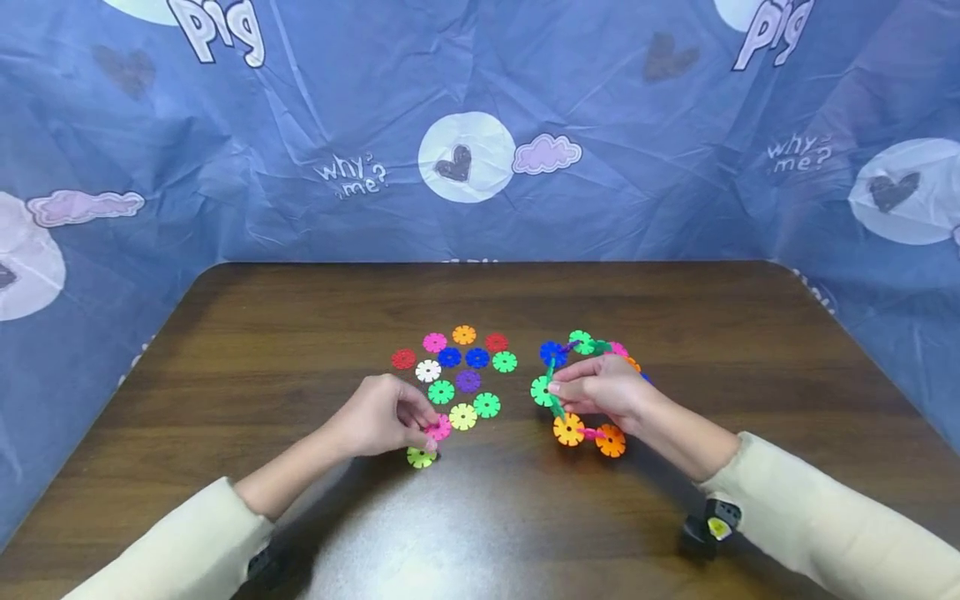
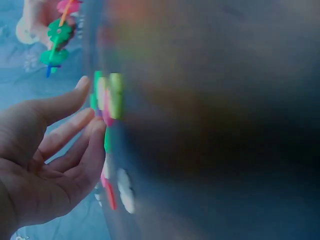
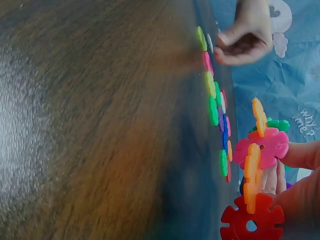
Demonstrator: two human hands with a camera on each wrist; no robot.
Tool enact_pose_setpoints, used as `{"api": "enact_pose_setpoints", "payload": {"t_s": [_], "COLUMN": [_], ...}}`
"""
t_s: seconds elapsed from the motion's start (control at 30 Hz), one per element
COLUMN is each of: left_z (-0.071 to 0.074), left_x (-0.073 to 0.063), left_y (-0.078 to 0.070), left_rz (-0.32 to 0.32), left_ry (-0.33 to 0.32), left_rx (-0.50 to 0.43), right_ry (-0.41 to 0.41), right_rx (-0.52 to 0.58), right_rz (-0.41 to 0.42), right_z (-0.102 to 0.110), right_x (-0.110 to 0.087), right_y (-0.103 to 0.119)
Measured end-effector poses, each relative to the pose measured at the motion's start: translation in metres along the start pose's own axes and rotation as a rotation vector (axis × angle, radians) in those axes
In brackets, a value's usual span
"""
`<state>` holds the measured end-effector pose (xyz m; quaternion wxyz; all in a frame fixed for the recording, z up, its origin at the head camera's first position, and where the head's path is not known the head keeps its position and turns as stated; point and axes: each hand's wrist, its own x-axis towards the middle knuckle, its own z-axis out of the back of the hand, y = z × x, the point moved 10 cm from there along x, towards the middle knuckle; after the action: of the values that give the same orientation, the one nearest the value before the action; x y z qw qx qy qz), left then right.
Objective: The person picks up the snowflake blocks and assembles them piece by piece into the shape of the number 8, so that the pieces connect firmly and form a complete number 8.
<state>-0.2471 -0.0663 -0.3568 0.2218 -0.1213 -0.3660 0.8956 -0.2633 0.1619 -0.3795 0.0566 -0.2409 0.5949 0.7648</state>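
Observation:
My right hand (image 1: 607, 390) pinches a chain of slotted plastic flower discs (image 1: 568, 429) at a green disc (image 1: 542, 391) on its left side. Interlocked blue, green, pink and orange discs curve around that hand. In the right wrist view, a pink disc (image 3: 262, 148) of the chain shows beside the thumb, with a red disc (image 3: 251, 222) below. My left hand (image 1: 386, 417) hovers low over a loose pink disc (image 1: 438, 427), thumb and fingers apart in the left wrist view. A lime disc (image 1: 422, 457) lies just below those fingers, partly covered.
Loose discs lie flat left of the chain, among them a white disc (image 1: 428, 371), a purple disc (image 1: 468, 381), a yellow disc (image 1: 462, 417) and a red disc (image 1: 403, 359). The brown wooden table (image 1: 300, 317) meets a blue printed cloth (image 1: 480, 225) behind.

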Motion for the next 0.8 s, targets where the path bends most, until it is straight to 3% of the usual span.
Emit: {"api": "enact_pose_setpoints", "payload": {"t_s": [0.2,0.37,0.6,0.8], "left_z": [0.002,0.003,0.006,0.01], "left_x": [-0.018,-0.02,-0.007,0.017], "left_y": [0.0,0.0,-0.006,-0.019], "left_rz": [-0.072,-0.06,-0.053,-0.094], "left_ry": [-0.08,-0.085,-0.098,-0.183], "left_rx": [0.163,0.167,0.103,-0.008], "right_ry": [0.012,0.028,0.052,0.055], "right_rx": [-0.009,-0.035,-0.063,-0.093], "right_rz": [-0.005,-0.008,0.007,0.002], "right_z": [-0.004,-0.011,-0.022,-0.028], "right_x": [0.003,0.004,0.003,0.003], "right_y": [-0.003,-0.002,0.001,-0.001]}}
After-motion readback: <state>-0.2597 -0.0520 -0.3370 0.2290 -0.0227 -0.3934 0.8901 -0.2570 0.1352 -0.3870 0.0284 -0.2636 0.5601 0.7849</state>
